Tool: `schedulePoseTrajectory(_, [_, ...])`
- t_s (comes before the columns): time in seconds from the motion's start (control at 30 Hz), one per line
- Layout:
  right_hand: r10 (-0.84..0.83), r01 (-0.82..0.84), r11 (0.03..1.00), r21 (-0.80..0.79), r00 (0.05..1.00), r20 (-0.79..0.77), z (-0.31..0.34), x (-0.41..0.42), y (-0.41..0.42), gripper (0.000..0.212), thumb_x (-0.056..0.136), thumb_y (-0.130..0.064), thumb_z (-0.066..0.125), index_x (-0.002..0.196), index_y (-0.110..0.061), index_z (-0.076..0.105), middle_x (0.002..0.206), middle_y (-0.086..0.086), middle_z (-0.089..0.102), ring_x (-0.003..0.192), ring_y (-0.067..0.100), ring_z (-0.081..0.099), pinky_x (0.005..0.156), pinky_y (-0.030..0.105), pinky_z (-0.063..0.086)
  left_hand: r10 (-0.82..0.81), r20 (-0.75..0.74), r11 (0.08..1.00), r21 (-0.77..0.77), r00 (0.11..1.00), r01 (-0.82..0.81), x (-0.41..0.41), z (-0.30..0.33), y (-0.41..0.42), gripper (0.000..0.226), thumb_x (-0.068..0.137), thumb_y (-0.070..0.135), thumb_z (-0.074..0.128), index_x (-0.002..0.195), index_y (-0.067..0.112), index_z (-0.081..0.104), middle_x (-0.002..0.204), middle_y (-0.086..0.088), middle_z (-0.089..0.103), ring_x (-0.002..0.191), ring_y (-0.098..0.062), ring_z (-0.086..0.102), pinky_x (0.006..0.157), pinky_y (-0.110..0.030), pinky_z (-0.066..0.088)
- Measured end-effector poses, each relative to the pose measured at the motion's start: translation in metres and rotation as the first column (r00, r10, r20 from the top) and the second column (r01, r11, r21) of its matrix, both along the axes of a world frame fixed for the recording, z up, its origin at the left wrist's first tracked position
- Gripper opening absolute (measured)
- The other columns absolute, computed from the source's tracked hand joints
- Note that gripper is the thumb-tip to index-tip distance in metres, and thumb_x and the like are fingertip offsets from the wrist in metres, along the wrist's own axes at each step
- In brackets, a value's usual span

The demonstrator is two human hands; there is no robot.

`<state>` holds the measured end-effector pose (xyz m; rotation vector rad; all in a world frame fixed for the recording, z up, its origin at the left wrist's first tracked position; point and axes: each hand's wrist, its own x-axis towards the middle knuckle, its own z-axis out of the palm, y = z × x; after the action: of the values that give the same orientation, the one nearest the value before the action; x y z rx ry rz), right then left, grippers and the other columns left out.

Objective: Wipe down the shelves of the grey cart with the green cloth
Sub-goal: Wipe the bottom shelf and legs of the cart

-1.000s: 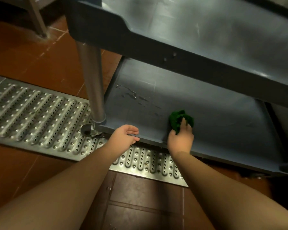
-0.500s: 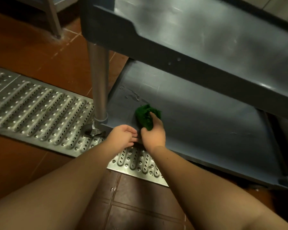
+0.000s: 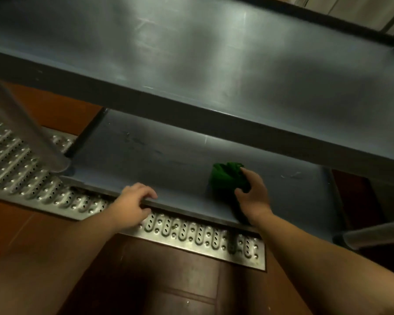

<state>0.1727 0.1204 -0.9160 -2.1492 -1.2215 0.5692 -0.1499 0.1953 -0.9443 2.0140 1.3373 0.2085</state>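
The green cloth [image 3: 228,178] is bunched up and pressed onto the lower shelf [image 3: 168,155] of the grey cart [image 3: 214,114], right of the shelf's middle and near its front edge. It is gripped by the right hand [image 3: 254,196], whose fingers are curled over its right side. The left hand [image 3: 132,201] is closed over the shelf's front lip and holds nothing else, apparently as a brace.

Wiping of the lower shelf is judged to be under way, not finished: dark smears [image 3: 134,140] are seen at the rear left, well apart from the cloth, and pale marks [image 3: 293,175] lie at the far right. The upper shelf [image 3: 214,53] is streaked and shiny; whether it has been wiped cannot be told. Any shelf above is not shown.
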Motion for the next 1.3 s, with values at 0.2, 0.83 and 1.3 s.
schedulePoseTrajectory(0.2, [-0.132, 0.154, 0.987, -0.048, 0.943, 0.307, -0.008, 0.105, -0.062, 0.065, 0.080, -0.004, 0.068, 0.141, -0.021, 0.052, 0.145, 0.007, 0.047, 0.126, 0.035, 0.046, 0.111, 0.037, 0.035, -0.001, -0.057, 0.987, 0.162, 0.998, 0.010, 0.015, 0.001, 0.002, 0.027, 0.078, 0.016, 0.073, 0.084, 0.036, 0.055, 0.090, 0.011, 0.053, 0.092, -0.016, 0.052, 0.082, -0.027, 0.038])
schedulePoseTrajectory(0.83, [-0.365, 0.506, 0.822, -0.260, 0.819, 0.442, -0.013, 0.186, -0.100, 0.073, 0.085, -0.033, 0.061, 0.152, -0.031, 0.032, 0.154, 0.008, 0.031, 0.126, 0.043, 0.047, 0.099, 0.048, 0.046, -0.104, 0.100, 0.994, 0.051, 0.990, 0.099, 0.127, -0.006, -0.020, 0.015, 0.087, 0.009, 0.054, 0.077, 0.021, 0.056, 0.084, 0.010, 0.043, 0.080, -0.009, 0.043, 0.073, -0.020, 0.032])
schedulePoseTrajectory(1.3, [-0.446, 0.569, 0.798, -0.196, 0.778, 0.442, -0.030, 0.162, -0.073, 0.069, 0.090, -0.029, 0.055, 0.154, -0.028, 0.029, 0.156, 0.011, 0.029, 0.124, 0.048, 0.040, 0.103, 0.052, 0.040, -0.110, 0.177, 0.994, 0.004, 0.978, 0.111, 0.127, -0.016, -0.006, 0.012, 0.088, 0.014, 0.059, 0.079, 0.022, 0.059, 0.085, 0.012, 0.045, 0.079, -0.007, 0.045, 0.077, -0.024, 0.036])
